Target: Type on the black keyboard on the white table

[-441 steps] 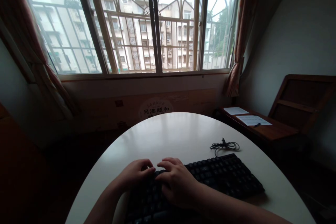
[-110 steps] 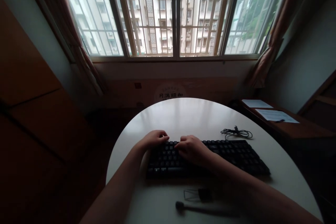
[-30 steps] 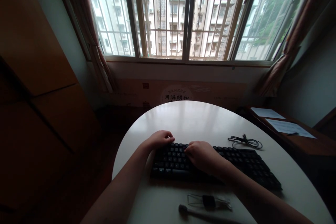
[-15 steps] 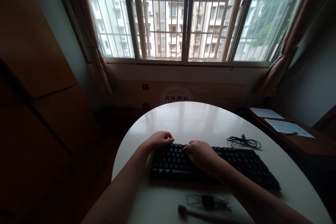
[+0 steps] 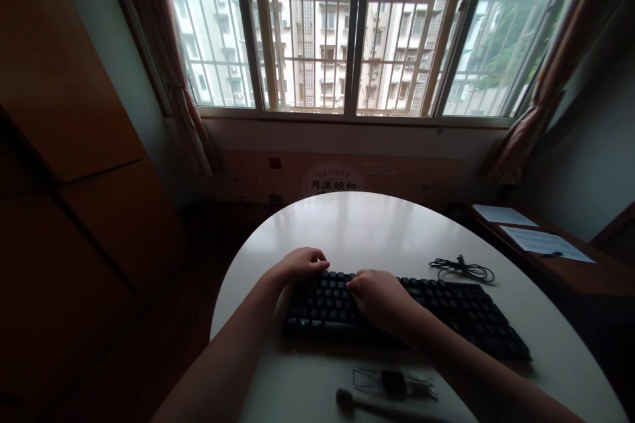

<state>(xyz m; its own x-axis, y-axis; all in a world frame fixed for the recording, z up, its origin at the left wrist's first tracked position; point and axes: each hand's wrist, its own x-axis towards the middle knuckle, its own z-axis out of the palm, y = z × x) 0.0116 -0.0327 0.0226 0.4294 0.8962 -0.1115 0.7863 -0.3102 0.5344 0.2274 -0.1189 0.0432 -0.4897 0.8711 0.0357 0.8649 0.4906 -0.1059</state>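
Note:
A black keyboard [image 5: 446, 307] lies across the white round table [image 5: 357, 231]. My left hand [image 5: 300, 263] rests at the keyboard's far left corner, fingers curled over its back edge. My right hand [image 5: 380, 296] sits on the keys of the left half, knuckles up and fingertips bent down and pressed together on the top rows. What those fingertips hold, if anything, is hidden. The keyboard's cable [image 5: 461, 269] lies coiled on the table behind its right end.
A small wire tool with a dark grip [image 5: 394, 382] and a thin brush [image 5: 347, 398] lie near the table's front edge. A low wooden side table with papers [image 5: 540, 241] stands at the right. A cardboard box [image 5: 337, 178] stands under the window, a wooden cabinet [image 5: 74, 145] at the left.
Both hands stay in the same places on the keyboard. The right hand's fingertips shift slightly on the keys. The view has barely moved.

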